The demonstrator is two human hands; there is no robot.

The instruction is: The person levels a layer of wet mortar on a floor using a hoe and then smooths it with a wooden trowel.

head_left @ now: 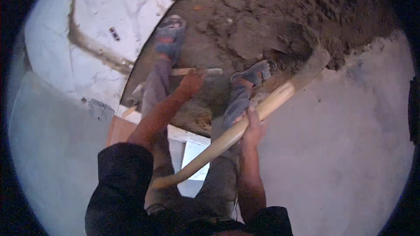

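My right hand (253, 129) is wrapped round a long, pale wooden tool handle (210, 150), which slants across my legs. At its upper right end the handle runs into a grey, dirt-covered part (313, 63) against the soil; the shape of the tool's head cannot be made out. My left hand (194, 81), partly blurred, is closed on a short wooden stick (213, 71) that lies crosswise just above the dark ground. Loose brown soil (302, 0) is heaped ahead of both hands.
My sandalled left foot (170, 35) and right foot (256, 75) stand on the dirt. White marbled slabs (118, 8) with a raised, dirty edge lie at left. A smooth grey surface (332, 148) spreads to the right. A reddish-brown board (120, 131) sits beside my left forearm.
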